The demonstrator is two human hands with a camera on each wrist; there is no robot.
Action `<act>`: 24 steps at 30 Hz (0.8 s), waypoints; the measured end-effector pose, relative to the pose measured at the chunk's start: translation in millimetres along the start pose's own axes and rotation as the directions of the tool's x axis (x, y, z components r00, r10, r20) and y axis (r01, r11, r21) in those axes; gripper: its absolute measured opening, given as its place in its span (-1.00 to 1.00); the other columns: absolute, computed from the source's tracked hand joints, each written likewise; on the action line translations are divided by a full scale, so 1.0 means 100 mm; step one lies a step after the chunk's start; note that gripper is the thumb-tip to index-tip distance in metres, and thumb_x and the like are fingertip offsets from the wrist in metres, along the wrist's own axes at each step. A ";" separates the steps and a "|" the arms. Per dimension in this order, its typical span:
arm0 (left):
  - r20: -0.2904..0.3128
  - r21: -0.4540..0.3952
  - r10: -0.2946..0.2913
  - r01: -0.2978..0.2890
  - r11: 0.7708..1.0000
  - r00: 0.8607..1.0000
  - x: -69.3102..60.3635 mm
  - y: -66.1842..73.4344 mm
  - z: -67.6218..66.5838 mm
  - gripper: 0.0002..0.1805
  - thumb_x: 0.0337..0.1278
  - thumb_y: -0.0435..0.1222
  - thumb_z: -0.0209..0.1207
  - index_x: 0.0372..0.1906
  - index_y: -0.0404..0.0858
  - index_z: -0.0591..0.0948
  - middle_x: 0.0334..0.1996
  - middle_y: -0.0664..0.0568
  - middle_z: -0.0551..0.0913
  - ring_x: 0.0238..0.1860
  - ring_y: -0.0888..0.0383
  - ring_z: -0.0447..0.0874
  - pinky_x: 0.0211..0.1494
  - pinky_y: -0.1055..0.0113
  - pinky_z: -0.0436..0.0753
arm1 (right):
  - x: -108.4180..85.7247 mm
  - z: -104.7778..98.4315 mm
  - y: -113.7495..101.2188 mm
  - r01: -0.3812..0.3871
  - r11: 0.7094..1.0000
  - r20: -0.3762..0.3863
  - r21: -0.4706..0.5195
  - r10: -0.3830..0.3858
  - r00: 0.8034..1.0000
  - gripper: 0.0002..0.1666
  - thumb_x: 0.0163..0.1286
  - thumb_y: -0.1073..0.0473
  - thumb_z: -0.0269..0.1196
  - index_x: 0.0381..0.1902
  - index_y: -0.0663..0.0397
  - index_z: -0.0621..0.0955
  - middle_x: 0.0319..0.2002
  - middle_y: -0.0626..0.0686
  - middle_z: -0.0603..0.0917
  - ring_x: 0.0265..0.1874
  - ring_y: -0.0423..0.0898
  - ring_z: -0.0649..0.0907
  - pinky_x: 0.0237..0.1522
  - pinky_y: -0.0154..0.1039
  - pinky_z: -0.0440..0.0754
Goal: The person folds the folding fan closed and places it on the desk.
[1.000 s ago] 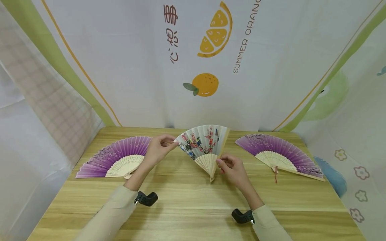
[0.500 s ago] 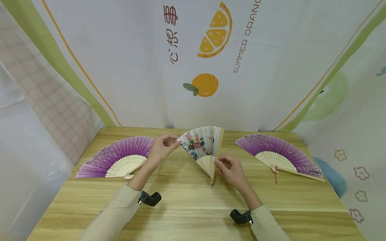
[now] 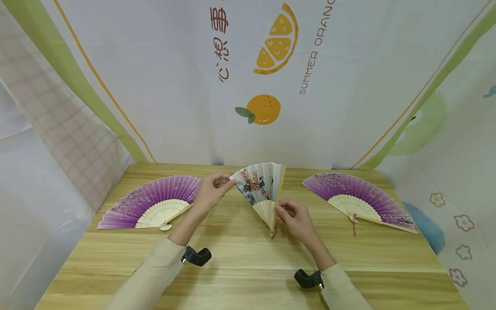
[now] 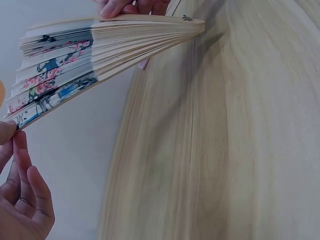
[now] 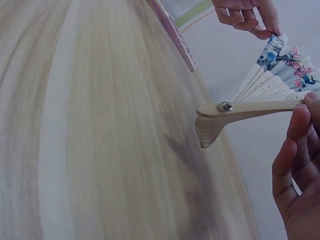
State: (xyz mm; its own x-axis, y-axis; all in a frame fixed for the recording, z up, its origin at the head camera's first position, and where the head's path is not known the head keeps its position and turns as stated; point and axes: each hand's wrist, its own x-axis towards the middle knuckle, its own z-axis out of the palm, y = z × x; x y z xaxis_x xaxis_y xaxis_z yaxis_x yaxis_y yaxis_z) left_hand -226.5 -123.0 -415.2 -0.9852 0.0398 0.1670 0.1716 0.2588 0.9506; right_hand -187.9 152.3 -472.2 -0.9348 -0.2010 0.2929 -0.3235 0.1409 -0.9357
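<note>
A white folding fan point(image 3: 258, 189) printed with red blossoms and a blue bird is held up, partly spread, above the middle of the table. Its ribs meet at a metal rivet point(image 5: 225, 106) near the lower tip. The left hand point(image 3: 211, 191) pinches the fan's upper left corner between thumb and fingertips, as the left wrist view also shows. On the other side, the right hand point(image 3: 296, 217) pinches the right outer rib about halfway along. Some folds on the right are bunched together.
A spread purple fan point(image 3: 155, 202) lies left of the left hand, its right edge partly behind that hand. Another purple fan point(image 3: 360, 200) with a red tassel point(image 3: 354, 224) lies at the right. The wooden table point(image 3: 248, 275) ends at a printed cloth backdrop point(image 3: 174, 107).
The white fan has narrowed as its sides drew closer. My left hand has moved a little to the right; the right hand has shifted slightly left. The purple fans stay put.
</note>
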 end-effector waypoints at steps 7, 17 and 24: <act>0.002 -0.028 -0.022 0.022 0.999 1.000 -0.02 0.00 0.05 -0.81 0.30 -0.32 0.35 -0.12 -0.38 0.70 -0.28 -0.08 0.73 -0.36 0.16 0.64 -0.32 0.38 0.59 | -0.01 0.00 -0.07 -0.031 1.000 0.019 0.006 0.031 0.999 -0.92 0.47 0.48 0.19 -0.24 0.48 0.60 -0.38 0.48 0.59 -0.55 0.00 0.60 -0.48 -0.27 0.63; 0.013 -0.068 -0.020 0.021 0.997 1.000 0.01 -0.03 0.11 -0.78 0.28 -0.32 0.37 -0.16 -0.43 0.67 -0.27 -0.13 0.74 -0.38 0.21 0.63 -0.31 0.38 0.60 | 0.01 0.02 -0.01 0.006 1.000 0.014 0.005 -0.006 1.000 -0.91 0.46 0.42 0.24 -0.25 0.42 0.63 -0.42 0.30 0.63 -0.56 0.07 0.60 -0.50 -0.15 0.65; 0.021 -0.049 -0.010 0.011 0.999 1.000 0.03 -0.02 0.14 -0.78 0.30 -0.31 0.35 -0.14 -0.42 0.67 -0.25 -0.13 0.74 -0.36 0.21 0.64 -0.29 0.38 0.61 | 0.00 0.04 -0.02 -0.002 1.000 0.030 0.004 0.002 1.000 -0.92 0.47 0.43 0.22 -0.23 0.42 0.64 -0.42 0.29 0.62 -0.56 0.11 0.59 -0.50 -0.16 0.63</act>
State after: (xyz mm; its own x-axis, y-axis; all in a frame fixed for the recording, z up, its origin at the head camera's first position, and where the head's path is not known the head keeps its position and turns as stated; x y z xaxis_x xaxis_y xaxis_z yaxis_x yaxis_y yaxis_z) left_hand -229.9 -109.4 -420.1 -0.9867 0.0573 0.1519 0.1607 0.2116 0.9640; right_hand -187.0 148.3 -471.4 -0.9305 -0.2300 0.2850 -0.3209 0.1370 -0.9371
